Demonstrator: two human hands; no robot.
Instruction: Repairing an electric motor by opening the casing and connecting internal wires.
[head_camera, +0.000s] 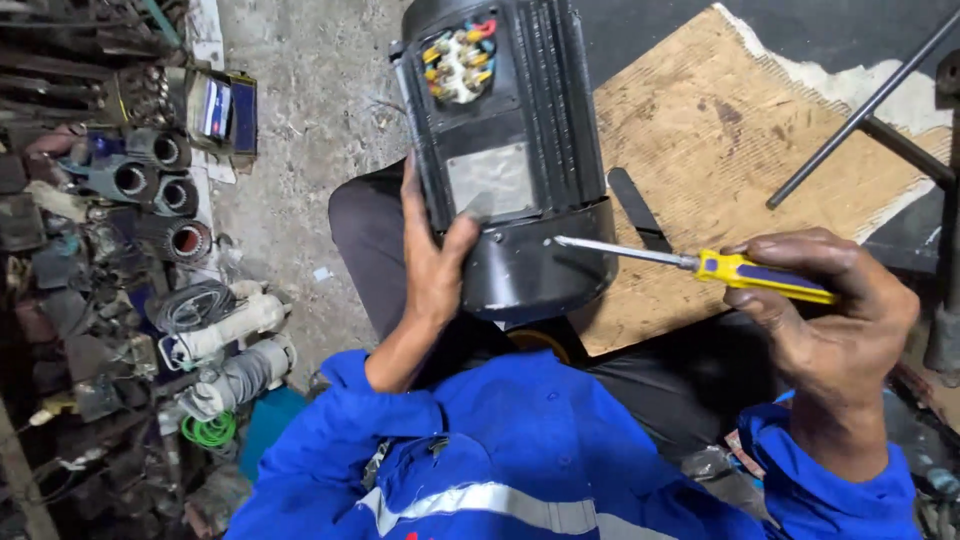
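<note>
Your left hand (432, 262), fingers wrapped along its side and thumb on the grey plate, steadies the black electric motor (505, 150) over your lap. Your right hand (835, 320), fingers curled, pinches the yellow-handled screwdriver (700, 264), tip at an end-cover screw; the step looks like undoing it, needing square seating. Stator cores (160, 180) lie left, clear; a wooden board (720, 140) lies behind.

You are sitting with the motor (505, 150) lying over your lap, your left hand (432, 265) gripping its left side and your right hand (835, 320) holding the screwdriver (700, 265) at its right. A board (720, 140) is lying behind the screwdriver; spare parts (150, 180) are lying far left.
</note>
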